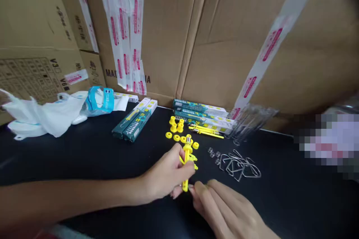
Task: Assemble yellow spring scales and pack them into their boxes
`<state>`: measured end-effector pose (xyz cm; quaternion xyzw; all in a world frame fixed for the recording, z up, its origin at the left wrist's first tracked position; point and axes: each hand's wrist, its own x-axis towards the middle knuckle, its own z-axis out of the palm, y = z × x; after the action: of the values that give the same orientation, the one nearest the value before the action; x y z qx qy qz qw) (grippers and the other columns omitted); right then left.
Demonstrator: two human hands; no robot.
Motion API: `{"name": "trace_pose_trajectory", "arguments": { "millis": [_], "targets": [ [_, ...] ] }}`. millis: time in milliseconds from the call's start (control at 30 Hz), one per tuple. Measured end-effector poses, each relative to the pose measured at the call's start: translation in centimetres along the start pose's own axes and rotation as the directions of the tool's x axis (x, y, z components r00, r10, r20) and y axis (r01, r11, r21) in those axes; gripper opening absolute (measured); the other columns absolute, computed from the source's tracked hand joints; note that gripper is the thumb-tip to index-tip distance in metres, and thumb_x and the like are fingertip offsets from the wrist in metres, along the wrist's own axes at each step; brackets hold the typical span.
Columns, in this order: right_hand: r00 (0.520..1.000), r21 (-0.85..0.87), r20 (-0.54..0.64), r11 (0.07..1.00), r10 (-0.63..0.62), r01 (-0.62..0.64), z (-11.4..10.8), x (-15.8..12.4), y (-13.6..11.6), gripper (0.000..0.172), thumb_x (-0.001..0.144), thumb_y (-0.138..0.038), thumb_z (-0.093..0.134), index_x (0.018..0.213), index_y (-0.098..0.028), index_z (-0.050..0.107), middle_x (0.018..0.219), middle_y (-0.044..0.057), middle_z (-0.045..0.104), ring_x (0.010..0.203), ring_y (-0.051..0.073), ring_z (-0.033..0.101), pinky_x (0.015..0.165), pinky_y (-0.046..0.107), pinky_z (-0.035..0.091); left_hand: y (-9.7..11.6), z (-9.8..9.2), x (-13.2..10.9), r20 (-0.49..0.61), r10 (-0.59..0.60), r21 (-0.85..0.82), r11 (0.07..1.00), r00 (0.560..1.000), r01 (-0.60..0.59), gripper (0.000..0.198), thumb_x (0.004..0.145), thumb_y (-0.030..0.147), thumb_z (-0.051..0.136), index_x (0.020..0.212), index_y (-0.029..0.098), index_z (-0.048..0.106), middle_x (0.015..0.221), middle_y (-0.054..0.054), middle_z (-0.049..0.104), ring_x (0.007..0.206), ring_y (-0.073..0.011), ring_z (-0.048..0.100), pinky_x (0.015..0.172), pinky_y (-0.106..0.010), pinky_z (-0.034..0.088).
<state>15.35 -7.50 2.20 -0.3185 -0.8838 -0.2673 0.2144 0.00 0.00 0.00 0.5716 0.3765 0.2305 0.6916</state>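
Observation:
My left hand (171,173) is closed around a slim yellow plastic rod (185,185), held nearly upright. A yellow collar and a short silvery metal piece (188,140) sit at the rod's upper end. Close to its lower end my right hand (224,205) pinches with thumb and forefinger; a small pale or metallic bit shows at the fingertips, too small to name. Partly behind the left hand lie flat yellow plastic pieces (193,157). Beyond them are several yellow rings (168,134) and flanged yellow caps (180,127).
Bent metal wire hooks (239,166) and small clear pieces (212,154) lie to the right. Farther back are yellow rods (207,131), clear tubes (249,121) and green-white boxes (137,121). White plastic bags (53,112) lie left. Cardboard walls (162,37) rise behind the black table (126,164).

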Motion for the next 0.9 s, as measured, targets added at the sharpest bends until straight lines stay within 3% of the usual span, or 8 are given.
{"name": "trace_pose_trajectory", "arguments": {
  "millis": [133,267,500,633,767,833,900],
  "targets": [
    [1.0,0.055,-0.016,0.998,0.019,-0.018,-0.7,-0.3,0.4,0.051,0.101,0.002,0.028,0.075,-0.011,0.07,0.061,0.005,0.071,0.048,0.017,0.063,0.051,0.031,0.05,-0.5,0.1,0.1,0.023,0.034,-0.042,0.999,0.999,-0.033,0.031,0.094,0.04,0.057,0.085,0.025,0.033,0.052,0.017,0.044,0.026,-0.0011,0.029,0.027,-0.013,0.023],
    [0.997,0.144,-0.007,0.987,0.072,-0.07,0.0,-0.4,0.4,0.046,0.102,-0.001,0.028,0.086,-0.009,0.071,0.07,0.008,0.073,0.058,0.019,0.067,0.058,0.032,0.054,-0.6,-0.3,0.3,0.022,0.064,-0.064,0.996,0.998,-0.062,0.039,0.09,0.055,0.059,0.086,0.024,0.035,0.051,0.016,0.046,0.027,-0.0022,0.031,0.029,-0.014,0.021],
    [0.992,0.171,-0.052,0.98,0.111,-0.101,1.8,-0.9,0.3,0.035,0.099,0.0,0.037,0.086,-0.004,0.069,0.061,0.008,0.067,0.05,0.019,0.063,0.048,0.03,0.052,-0.3,-1.0,0.3,0.02,0.053,-0.108,0.993,0.998,-0.051,0.046,0.087,0.065,0.058,0.086,0.023,0.039,0.043,0.014,0.043,0.03,-0.006,0.036,0.035,-0.017,0.026],
    [0.996,0.118,0.006,0.989,0.086,-0.086,1.8,-1.6,0.2,0.04,0.099,0.0,0.029,0.106,-0.002,0.069,0.084,0.014,0.078,0.074,0.024,0.075,0.068,0.031,0.062,-0.6,-1.2,0.5,-0.003,0.067,-0.137,0.988,0.998,-0.067,0.047,0.086,0.065,0.061,0.085,0.024,0.038,0.043,0.016,0.041,0.029,-0.0051,0.032,0.035,-0.017,0.026],
    [0.994,0.106,0.073,0.99,0.086,-0.093,1.7,-2.2,0.1,0.041,0.1,-0.002,0.028,0.116,-0.003,0.066,0.108,0.015,0.078,0.097,0.026,0.075,0.078,0.028,0.062,-0.8,-1.1,0.6,0.004,0.088,-0.145,0.986,0.996,-0.086,0.051,0.082,0.07,0.061,0.085,0.025,0.035,0.039,0.017,0.04,0.028,-0.0053,0.028,0.032,-0.015,0.027],
    [0.992,0.122,0.082,0.987,0.098,-0.107,1.8,-2.1,0.0,0.04,0.099,-0.001,0.029,0.114,-0.003,0.067,0.104,0.016,0.078,0.093,0.026,0.075,0.075,0.029,0.061,-0.8,-1.0,0.6,0.004,0.091,-0.133,0.987,0.996,-0.09,0.054,0.08,0.072,0.06,0.085,0.026,0.034,0.038,0.016,0.041,0.029,-0.0059,0.03,0.03,-0.015,0.025],
    [0.994,0.129,0.057,0.987,0.094,-0.101,2.1,-1.8,0.1,0.037,0.098,0.0,0.033,0.103,-0.004,0.07,0.089,0.014,0.077,0.077,0.024,0.074,0.065,0.031,0.06,-0.9,-0.9,0.6,-0.011,0.089,-0.115,0.989,0.996,-0.089,0.054,0.08,0.073,0.059,0.084,0.026,0.034,0.038,0.016,0.041,0.029,-0.0063,0.033,0.029,-0.014,0.023]
  ]
}}
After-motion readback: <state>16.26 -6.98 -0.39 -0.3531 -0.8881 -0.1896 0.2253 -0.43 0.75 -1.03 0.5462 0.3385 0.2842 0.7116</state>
